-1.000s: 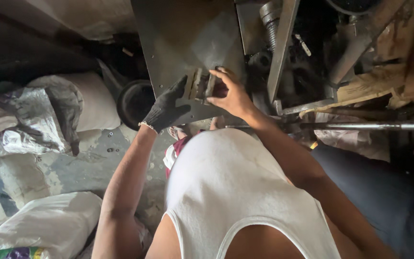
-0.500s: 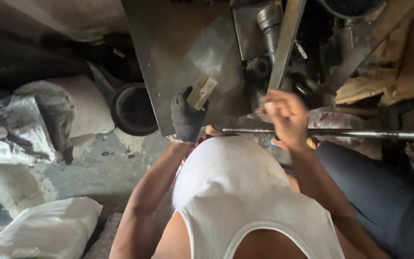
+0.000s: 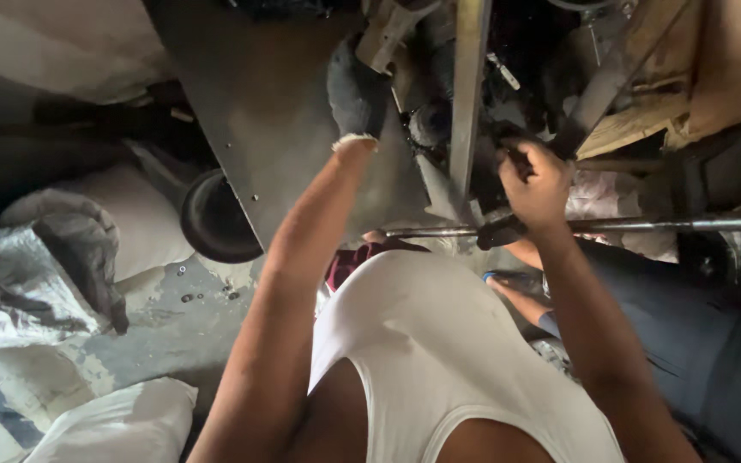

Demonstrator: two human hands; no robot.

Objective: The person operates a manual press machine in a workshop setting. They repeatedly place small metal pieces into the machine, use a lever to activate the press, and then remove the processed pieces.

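Head view looking down past a white sleeveless vest at both arms stretched up into a grimy machine. Left hand (image 3: 358,94) wears a dark knit work glove with a pale cuff, raised high, fingers curled over the lower end of a tan flat rectangular block (image 3: 385,34) at the top edge of a big grey sheet-metal panel (image 3: 268,129); grip looks closed on the block, though the fingertips are partly hidden. Right hand (image 3: 538,184) is bare, fisted shut around a dark small part (image 3: 508,154) just right of a vertical grey steel bar (image 3: 469,94); what exactly it clutches is too dark to tell. Hands are well apart, the steel bar between them. Just below the right hand a long thin horizontal steel rod (image 3: 645,225) runs off to the right edge, with a dark sleeve (image 3: 501,231) on it under the wrist. Round black tub (image 3: 216,219) sits below the panel's left edge. Crumpled grey plastic sacks (image 3: 36,274) lie left on the stained concrete floor (image 3: 156,334), a white sack (image 3: 113,424) at the bottom. Wooden planks (image 3: 662,94) upper right. Blue trouser leg (image 3: 688,343) lower right.
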